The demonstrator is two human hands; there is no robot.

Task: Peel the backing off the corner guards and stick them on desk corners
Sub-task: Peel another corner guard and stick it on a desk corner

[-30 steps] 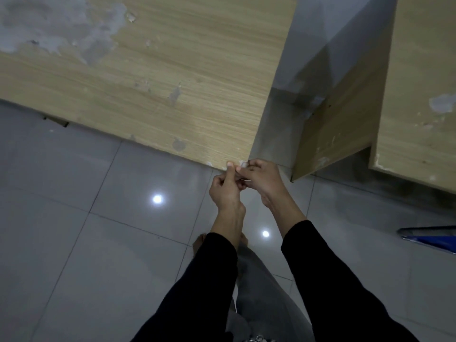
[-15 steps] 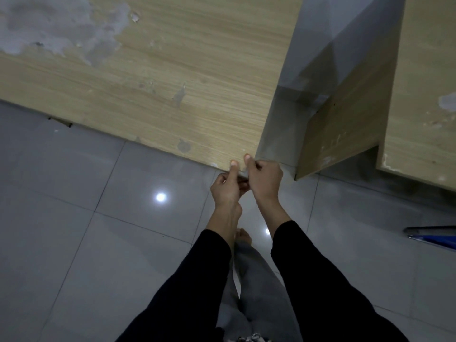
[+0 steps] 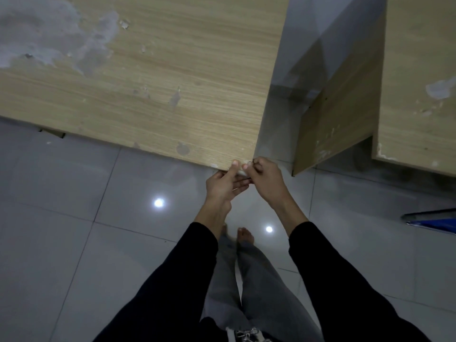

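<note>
Both hands are at work on the near corner of the wooden desk [image 3: 172, 82]. We find the left hand [image 3: 223, 183] with its thumb raised against the desk edge and its fingers laid out beneath, pinching a small pale corner guard [image 3: 241, 172]. The right hand [image 3: 265, 177], fingers curled, nips the same piece from the other side. The guard lies right at the desk corner, touching it or all but touching it. We cannot tell whether it is seated, or whether any backing is on it, since the piece is small and largely covered. We judge the step in hand to be the fitting of this guard. Only this one corner of the desk is in view. The neighbouring desk [image 3: 419, 95], across the gap from the first, shows a bare, chipped near corner, so we judge that much of the task is left. Pale worn patches mark the desk top.
</note>
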